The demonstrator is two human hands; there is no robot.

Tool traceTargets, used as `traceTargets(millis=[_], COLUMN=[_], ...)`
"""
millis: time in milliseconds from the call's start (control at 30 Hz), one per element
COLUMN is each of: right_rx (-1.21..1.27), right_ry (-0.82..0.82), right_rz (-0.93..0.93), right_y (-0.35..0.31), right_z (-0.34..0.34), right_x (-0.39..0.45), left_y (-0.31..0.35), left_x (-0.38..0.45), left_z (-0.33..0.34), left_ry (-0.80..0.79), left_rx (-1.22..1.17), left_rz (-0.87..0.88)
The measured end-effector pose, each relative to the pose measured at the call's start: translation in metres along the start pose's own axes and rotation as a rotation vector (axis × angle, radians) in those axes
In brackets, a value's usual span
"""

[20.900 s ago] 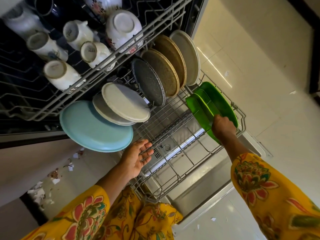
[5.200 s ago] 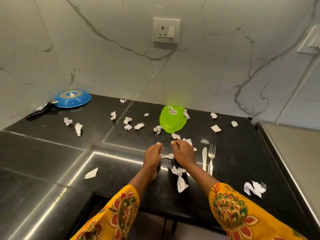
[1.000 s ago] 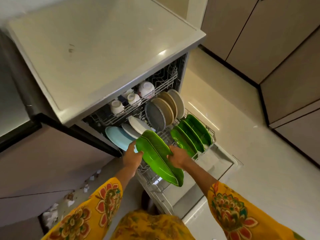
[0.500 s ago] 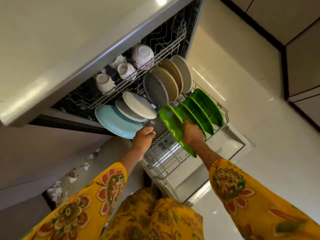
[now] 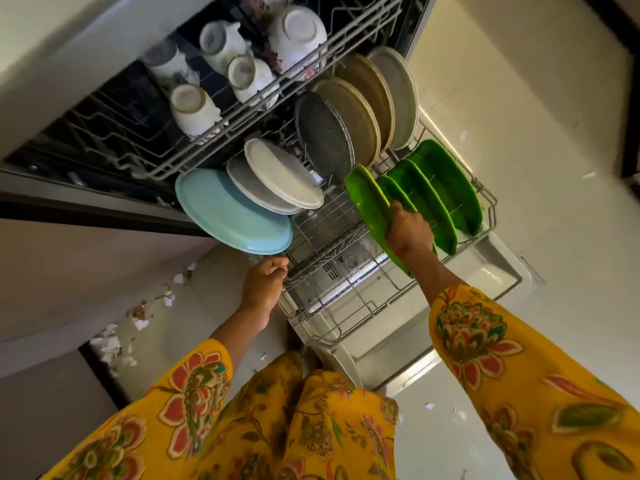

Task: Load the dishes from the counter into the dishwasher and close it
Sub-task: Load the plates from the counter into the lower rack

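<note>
right hand (image 5: 408, 230) gripping green plate (image 5: 369, 206) by its rim, slotting it upright beside the others in lower rack (image 5: 346, 306) | left hand (image 5: 265, 282) fingers curled on rack edge, probably steadying it

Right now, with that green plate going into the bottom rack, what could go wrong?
The right hand grips the green plate by one edge, close against the other green plates; it could knock them or miss its slot and lean.

The light blue plate sticks out past the lower rack just above the left hand, which seems to hold the rack's edge. A jolt there might bump it.
</note>
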State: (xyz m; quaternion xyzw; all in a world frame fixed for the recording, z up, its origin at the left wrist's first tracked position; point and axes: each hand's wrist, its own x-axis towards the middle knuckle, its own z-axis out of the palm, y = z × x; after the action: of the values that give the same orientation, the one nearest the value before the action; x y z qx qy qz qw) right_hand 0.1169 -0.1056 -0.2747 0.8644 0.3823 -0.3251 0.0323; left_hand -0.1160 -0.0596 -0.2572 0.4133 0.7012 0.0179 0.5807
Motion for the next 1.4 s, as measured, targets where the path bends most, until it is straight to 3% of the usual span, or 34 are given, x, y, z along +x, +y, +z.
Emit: traceTargets(millis=[800, 1400], right_rx=[0.011, -0.143], right_ry=[-0.106, -0.143], right_rz=[0.043, 0.003], right_y=[0.007, -0.006], right_z=[0.07, 0.022], right_x=[0.017, 0.036], left_y=[-0.028, -0.031], left_x=[0.011, 0.0], left_z=[-0.018, -0.019], left_ry=[0.029, 0.028], left_rx=[0.013, 0.004], left_rz=[-0.008, -0.014])
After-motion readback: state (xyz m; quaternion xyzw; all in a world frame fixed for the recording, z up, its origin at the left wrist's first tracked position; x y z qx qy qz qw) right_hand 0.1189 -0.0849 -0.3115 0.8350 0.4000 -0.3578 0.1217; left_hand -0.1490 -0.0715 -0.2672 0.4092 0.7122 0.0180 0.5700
